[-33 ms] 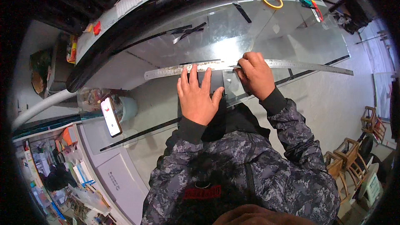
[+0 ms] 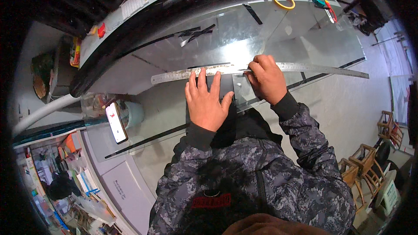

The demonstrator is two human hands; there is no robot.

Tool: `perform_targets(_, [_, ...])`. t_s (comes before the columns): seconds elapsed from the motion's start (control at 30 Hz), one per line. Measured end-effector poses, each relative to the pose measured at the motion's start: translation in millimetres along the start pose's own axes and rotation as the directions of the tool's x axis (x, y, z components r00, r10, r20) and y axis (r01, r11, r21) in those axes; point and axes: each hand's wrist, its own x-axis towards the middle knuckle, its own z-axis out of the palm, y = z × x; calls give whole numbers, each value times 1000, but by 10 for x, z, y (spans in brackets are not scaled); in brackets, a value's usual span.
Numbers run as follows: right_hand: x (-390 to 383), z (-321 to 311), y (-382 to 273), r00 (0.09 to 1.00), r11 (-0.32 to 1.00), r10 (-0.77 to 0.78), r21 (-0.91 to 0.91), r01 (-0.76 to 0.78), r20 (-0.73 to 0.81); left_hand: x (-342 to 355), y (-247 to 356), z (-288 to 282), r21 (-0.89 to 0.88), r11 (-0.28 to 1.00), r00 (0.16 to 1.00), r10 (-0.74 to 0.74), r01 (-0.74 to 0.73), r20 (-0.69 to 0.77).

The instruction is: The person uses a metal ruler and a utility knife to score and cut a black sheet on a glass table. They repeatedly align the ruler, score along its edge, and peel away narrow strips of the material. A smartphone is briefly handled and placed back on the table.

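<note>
A long metal ruler [image 2: 305, 67] lies across the glass tabletop [image 2: 165, 109], over a black sheet [image 2: 224, 85]. My left hand [image 2: 207, 102] is flat with its fingers spread, fingertips on the ruler's near edge and palm over the black sheet. At the ruler just right of the sheet, my right hand [image 2: 266, 78] is closed with fingers pinched together. A small dark, shiny tip pokes out of its left side against the ruler; the rest of what it grips is hidden by the fingers.
Black strips [image 2: 198, 35] lie beyond the ruler, with another strip [image 2: 252, 14] farther right. A yellow tape roll [image 2: 284, 1], a teal tape measure [image 2: 318, 1] and a red cutter [image 2: 333, 15] sit at the far right. A lit phone [image 2: 116, 123] rests at left. Wooden chairs [image 2: 361, 159] stand at right.
</note>
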Motion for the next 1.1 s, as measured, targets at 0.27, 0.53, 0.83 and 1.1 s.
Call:
perform_targets(0.27, [128,-101,-79,998,994,53,93,-56,42,-18,-3,20,1,1000,1000,1,-1,-12])
perform_targets(0.53, [504,-18,-179,990,975,-50,221,19,136,-15,-3,27,7,1000,1000,-16,16,18])
perform_targets(0.83, [677,56,-198,936,996,-9,85,-23,353,-21,-6,38,10,1000,1000,-20,20,22])
perform_targets(1.1, [717,-26,-23,982,954,6,295,-63,191,-25,-5,34,-6,1000,1000,-20,20,9])
